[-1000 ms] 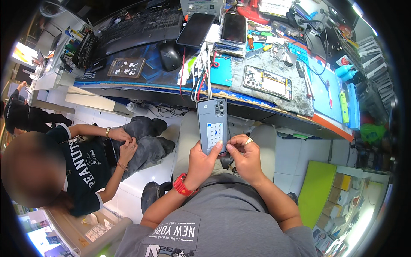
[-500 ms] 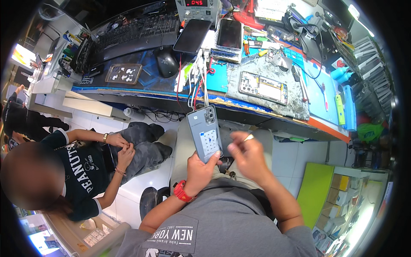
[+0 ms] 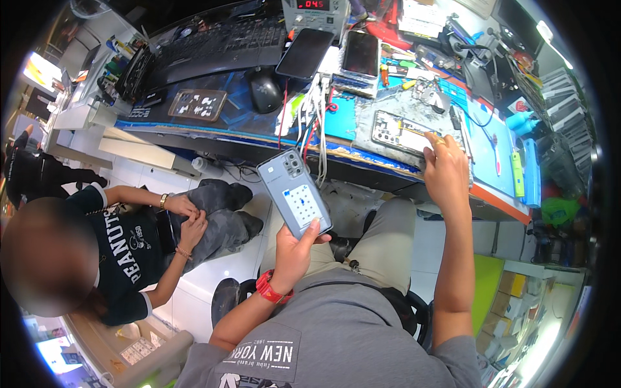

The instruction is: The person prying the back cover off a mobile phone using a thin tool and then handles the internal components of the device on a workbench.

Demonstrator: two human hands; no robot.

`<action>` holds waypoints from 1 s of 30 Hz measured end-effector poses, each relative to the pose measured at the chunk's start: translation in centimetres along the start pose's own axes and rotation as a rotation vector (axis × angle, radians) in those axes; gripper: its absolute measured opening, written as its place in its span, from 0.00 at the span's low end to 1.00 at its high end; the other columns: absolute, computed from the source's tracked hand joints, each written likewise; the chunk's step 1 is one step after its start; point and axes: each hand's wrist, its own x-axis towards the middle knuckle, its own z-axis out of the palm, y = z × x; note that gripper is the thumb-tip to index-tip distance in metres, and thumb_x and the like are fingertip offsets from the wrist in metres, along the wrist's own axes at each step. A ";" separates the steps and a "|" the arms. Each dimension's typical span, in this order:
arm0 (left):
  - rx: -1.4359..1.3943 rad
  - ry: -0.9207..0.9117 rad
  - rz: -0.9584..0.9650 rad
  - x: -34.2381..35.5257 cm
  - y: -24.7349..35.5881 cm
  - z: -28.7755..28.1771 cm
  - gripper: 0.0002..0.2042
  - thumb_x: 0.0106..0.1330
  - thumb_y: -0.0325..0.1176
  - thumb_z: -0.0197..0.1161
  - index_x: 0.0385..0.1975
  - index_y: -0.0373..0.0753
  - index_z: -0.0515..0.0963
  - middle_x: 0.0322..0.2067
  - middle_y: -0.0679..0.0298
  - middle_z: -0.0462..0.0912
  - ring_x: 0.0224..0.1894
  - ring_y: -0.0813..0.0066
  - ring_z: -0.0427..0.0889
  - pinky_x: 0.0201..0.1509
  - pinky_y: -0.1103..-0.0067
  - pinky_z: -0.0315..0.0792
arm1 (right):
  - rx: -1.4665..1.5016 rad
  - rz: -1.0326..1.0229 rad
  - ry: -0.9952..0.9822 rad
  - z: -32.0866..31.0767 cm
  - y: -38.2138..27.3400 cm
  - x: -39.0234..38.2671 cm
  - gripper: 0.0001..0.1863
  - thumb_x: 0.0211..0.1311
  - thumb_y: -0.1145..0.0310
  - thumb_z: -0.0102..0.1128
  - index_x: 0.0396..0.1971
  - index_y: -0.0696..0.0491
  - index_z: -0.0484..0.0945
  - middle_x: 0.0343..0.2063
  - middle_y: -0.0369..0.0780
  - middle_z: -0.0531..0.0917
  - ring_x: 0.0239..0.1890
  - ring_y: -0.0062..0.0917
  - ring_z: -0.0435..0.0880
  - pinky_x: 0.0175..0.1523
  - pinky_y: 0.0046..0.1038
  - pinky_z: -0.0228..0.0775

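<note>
A grey-blue smartphone (image 3: 291, 184) is in my left hand (image 3: 296, 251), held tilted with its back up, above my lap. Its camera cluster points toward the workbench, and a white sticker with dots is on its back. My right hand (image 3: 446, 171) is stretched over the bench edge to an opened phone (image 3: 414, 134) with bare inner parts. Its fingers are apart at the near right part of that phone, and nothing shows in them. Whether the fingertips touch the phone I cannot tell. The opened phone lies on a grey work mat (image 3: 372, 113).
White and red cables (image 3: 315, 107) hang over the bench edge near my left hand. Two dark-screened phones, one a black phone (image 3: 305, 53), lie by a power supply (image 3: 317, 16). A mouse (image 3: 264, 90) and clear case (image 3: 197, 105) sit leftward. A person (image 3: 129, 252) sits at my left.
My right hand has moved from beside the held phone, up and right to the opened phone on the bench. The held phone has tilted leftward. The view has shifted slightly.
</note>
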 end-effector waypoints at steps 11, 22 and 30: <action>0.025 -0.033 0.038 -0.3 0.9 1.9 0.12 0.78 0.31 0.61 0.54 0.30 0.77 0.47 0.59 0.86 0.44 0.74 0.86 0.45 0.75 0.85 | 0.948 0.122 -0.263 1.7 -10.8 -10.0 0.12 0.62 0.73 0.72 0.44 0.62 0.85 0.33 0.46 0.86 0.34 0.34 0.87 0.41 0.33 0.78; 0.158 0.028 0.095 -0.8 0.4 2.3 0.07 0.75 0.27 0.63 0.46 0.29 0.80 0.39 0.60 0.88 0.38 0.74 0.88 0.44 0.77 0.85 | 0.714 -0.083 0.068 4.0 -12.0 -11.7 0.07 0.57 0.79 0.71 0.34 0.59 0.83 0.27 0.42 0.84 0.28 0.37 0.83 0.33 0.36 0.74; 0.159 0.078 0.139 -0.9 -0.3 2.1 0.08 0.75 0.26 0.64 0.48 0.29 0.80 0.40 0.60 0.88 0.40 0.75 0.88 0.46 0.76 0.84 | 0.888 0.131 -0.032 3.8 -12.5 -12.3 0.12 0.62 0.75 0.71 0.42 0.61 0.79 0.32 0.46 0.82 0.31 0.35 0.86 0.34 0.36 0.78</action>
